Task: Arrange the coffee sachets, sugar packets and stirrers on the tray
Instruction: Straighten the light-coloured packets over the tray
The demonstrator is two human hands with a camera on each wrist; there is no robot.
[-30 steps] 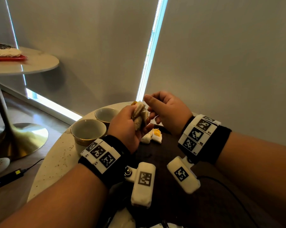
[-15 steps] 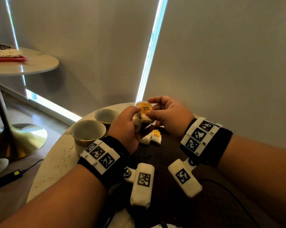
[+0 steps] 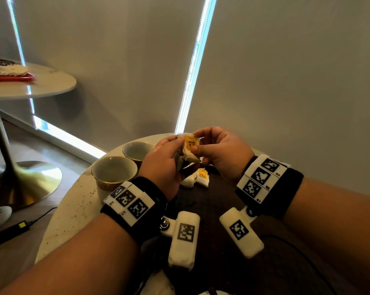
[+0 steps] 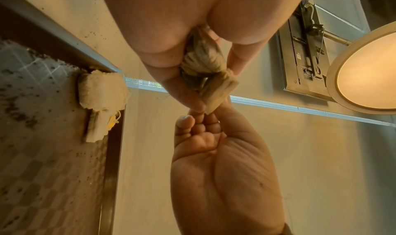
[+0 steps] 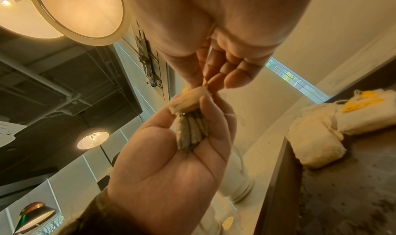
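Both hands are raised above the far part of the dark tray (image 3: 222, 248), sharing 1 bundle of sachets (image 3: 187, 155). The left hand (image 3: 162, 165) curls round the bundle's lower part; the right hand (image 3: 220, 154) pinches its top, where a yellow tag (image 3: 191, 142) reads RELAX. The bundle's long axis runs roughly upright, tilted a little. Directly below, at the tray's far edge, 2 more sachets (image 3: 195, 178) lie side by side, touching. I judge the next move is a short drop downward. 2 cups (image 3: 116, 173) stand left on the tabletop (image 3: 73, 209); the tray's near part offers open room.
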